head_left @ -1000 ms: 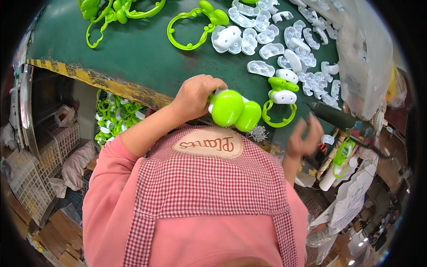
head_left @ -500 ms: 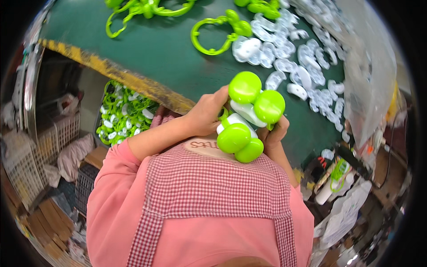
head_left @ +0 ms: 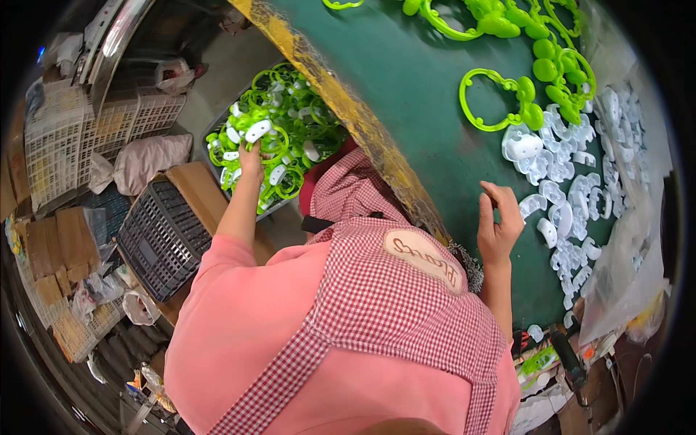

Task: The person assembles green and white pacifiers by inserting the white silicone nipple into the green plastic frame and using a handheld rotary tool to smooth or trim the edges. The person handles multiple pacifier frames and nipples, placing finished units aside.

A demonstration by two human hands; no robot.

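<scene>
At the left, my left hand [head_left: 251, 165] reaches out over the bin of parts, its fingers closed on a green plastic ring piece with a white insert [head_left: 257, 131]. Part of its grip is hidden by the piece. Beneath lies a heap of similar green-and-white pieces [head_left: 308, 116]. My right hand [head_left: 500, 223] hovers at the table's near side with thumb and fingers apart, holding nothing. Nearest to it are loose white and clear curved plastic parts [head_left: 547, 230]. Beyond them, a bare green ring with round knobs [head_left: 467, 101] rests on the green table [head_left: 406, 94].
The table's worn yellow edge [head_left: 348, 119] runs between me and the bin. More green rings [head_left: 500, 22] lie at the far side. Clear plastic sheeting [head_left: 623, 254] borders the right. A black crate [head_left: 161, 239], a cardboard box [head_left: 196, 196] and pale baskets [head_left: 61, 145] stand left.
My view has swung left. The green-and-white piece, held in both hands before my chest, is now in my left hand over the bin; my right hand has let go.
</scene>
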